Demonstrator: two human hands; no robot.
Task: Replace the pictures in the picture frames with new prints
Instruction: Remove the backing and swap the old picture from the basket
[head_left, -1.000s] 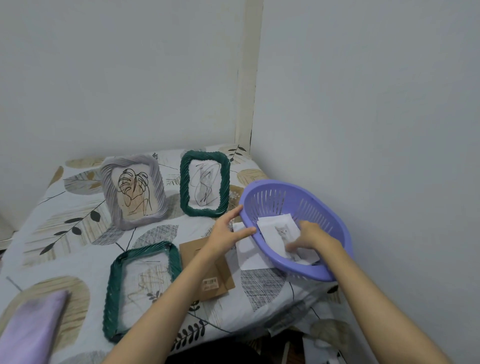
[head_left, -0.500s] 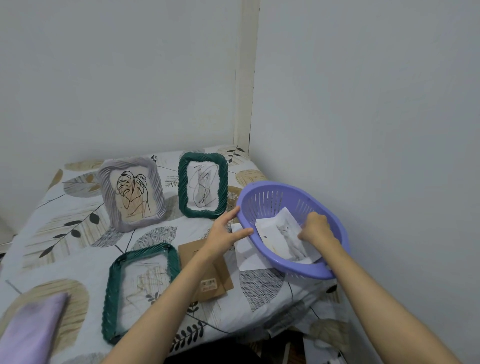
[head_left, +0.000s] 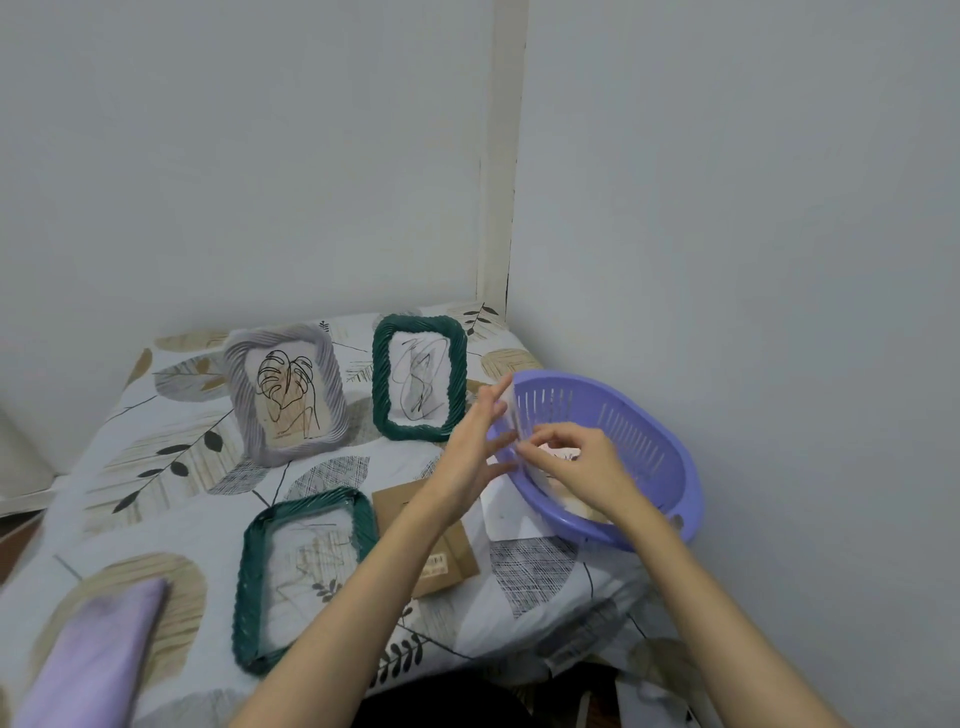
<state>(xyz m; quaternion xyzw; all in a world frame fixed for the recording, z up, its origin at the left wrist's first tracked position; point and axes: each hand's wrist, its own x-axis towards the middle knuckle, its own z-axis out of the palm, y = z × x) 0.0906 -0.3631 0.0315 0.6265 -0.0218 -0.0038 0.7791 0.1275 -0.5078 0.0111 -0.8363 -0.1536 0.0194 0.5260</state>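
Observation:
My right hand (head_left: 576, 462) pinches a white print (head_left: 511, 421), blurred and held upright on edge over the left rim of the purple basket (head_left: 670, 467). My left hand (head_left: 475, 447) is beside the sheet with its fingers spread; I cannot tell whether they touch it. More pale prints (head_left: 574, 506) lie in the basket. A lilac frame (head_left: 236, 395) and a green frame (head_left: 382, 379) stand at the back, each with a line drawing. Another green frame (head_left: 249, 566) lies flat in front, next to a brown backing board (head_left: 452, 558).
The bedsheet with a leaf pattern (head_left: 156, 467) covers the surface, set in a corner between two grey walls. A white sheet (head_left: 501, 512) lies under the basket's left side. A purple cloth (head_left: 93, 660) sits at the bottom left.
My right hand has lifted a print out of the basket bottom up to its left rim. My left hand has left the basket rim and risen beside the sheet.

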